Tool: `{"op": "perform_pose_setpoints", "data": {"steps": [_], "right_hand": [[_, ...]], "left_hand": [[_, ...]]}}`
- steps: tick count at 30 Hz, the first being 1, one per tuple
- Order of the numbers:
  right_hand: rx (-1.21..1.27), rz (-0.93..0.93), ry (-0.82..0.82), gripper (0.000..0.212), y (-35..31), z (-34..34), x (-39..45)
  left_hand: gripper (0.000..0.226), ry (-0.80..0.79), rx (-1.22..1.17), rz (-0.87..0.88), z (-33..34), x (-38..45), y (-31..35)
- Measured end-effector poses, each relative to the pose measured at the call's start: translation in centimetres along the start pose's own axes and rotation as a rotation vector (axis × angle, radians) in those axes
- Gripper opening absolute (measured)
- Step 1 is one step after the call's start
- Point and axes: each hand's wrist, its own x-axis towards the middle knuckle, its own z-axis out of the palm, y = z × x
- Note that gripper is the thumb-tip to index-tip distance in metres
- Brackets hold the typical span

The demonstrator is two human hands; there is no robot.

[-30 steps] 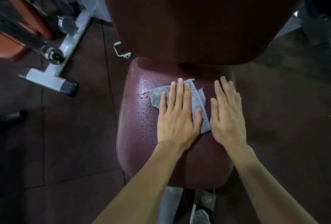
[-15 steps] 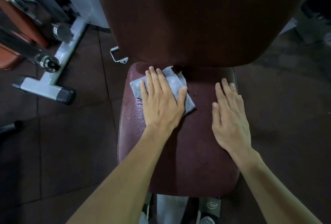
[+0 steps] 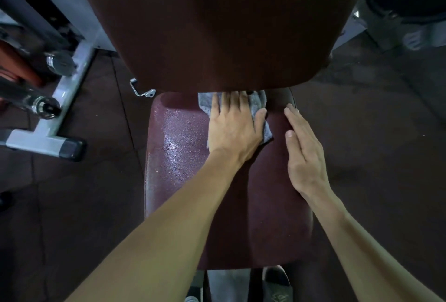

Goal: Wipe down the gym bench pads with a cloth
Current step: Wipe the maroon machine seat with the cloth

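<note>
Head view: the left hand (image 3: 233, 128) lies flat, fingers straight, grip released, pressing the grey cloth (image 3: 258, 106) onto the far end of the maroon seat pad (image 3: 265, 205) of the bench, fingertips hidden beneath the lower edge of the back pad (image 3: 217, 24). The right hand (image 3: 305, 154) rests flat on the seat pad's right side, grip released, holding nothing, just beside the cloth. Wet sheen shows on the pad's left portion. A grey machine frame (image 3: 48, 137) stands on the floor at left.

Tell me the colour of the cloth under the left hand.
Grey: the cloth, pressed flat by the left hand, shows best in the head view.
</note>
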Motion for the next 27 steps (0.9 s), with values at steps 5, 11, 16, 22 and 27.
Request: {"op": "perform_pose_setpoints", "data": {"steps": [5,11,16,22,27], "right_hand": [[0.044,0.003,0.078,0.045,-0.5,0.0,-0.3],[-0.324,-0.113,-0.068,0.054,-1.3,1.7,-1.2],[-0.679,-0.193,-0.132,0.060,-1.8,2.6,-1.6],[-0.792,-0.186,-0.147,0.062,-3.3,5.5,-1.9],[-0.788,-0.161,-0.125,0.062,-3.5,5.7,-2.1]], "left_hand": [[0.073,0.029,0.009,0.197,0.9,-3.9,0.8],[0.075,0.032,-0.046,-0.051,1.0,-10.1,-4.0],[0.073,0.092,-0.026,-0.315,0.3,-5.5,-7.3],[0.070,0.035,-0.044,-0.017,-0.4,-3.3,-9.4],[0.069,0.094,-0.152,-0.163,0.3,-7.9,-10.8]]}}
